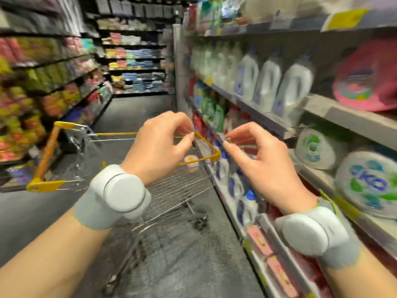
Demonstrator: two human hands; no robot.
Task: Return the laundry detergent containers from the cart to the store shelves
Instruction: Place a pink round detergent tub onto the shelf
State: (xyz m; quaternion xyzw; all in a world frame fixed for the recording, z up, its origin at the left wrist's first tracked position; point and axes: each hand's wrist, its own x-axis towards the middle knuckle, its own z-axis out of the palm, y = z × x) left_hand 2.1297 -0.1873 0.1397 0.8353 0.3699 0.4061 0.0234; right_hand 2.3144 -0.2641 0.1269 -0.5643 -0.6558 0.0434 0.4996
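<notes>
A wire shopping cart (182, 186) with a yellow rim stands in the aisle, close against the right-hand shelves. Inside its far end lies a pink container (191, 161), mostly hidden by my left hand. My left hand (159, 147) hovers over the cart with loosely curled fingers, its fingertips close to the yellow rim and holding nothing. My right hand (257, 160) is raised beside it, toward the shelves, fingers also loosely curled and empty. White detergent bottles (266, 82) line the middle shelf on the right. The picture is blurred by motion.
Round white detergent packs (369, 183) and a pink pack (369, 76) sit on the near right shelves. More bottles (247, 203) fill the lowest shelf beside the cart. Colourful goods fill the left shelving (43, 82). Grey floor (137, 112) runs ahead to folded textiles at the aisle's end.
</notes>
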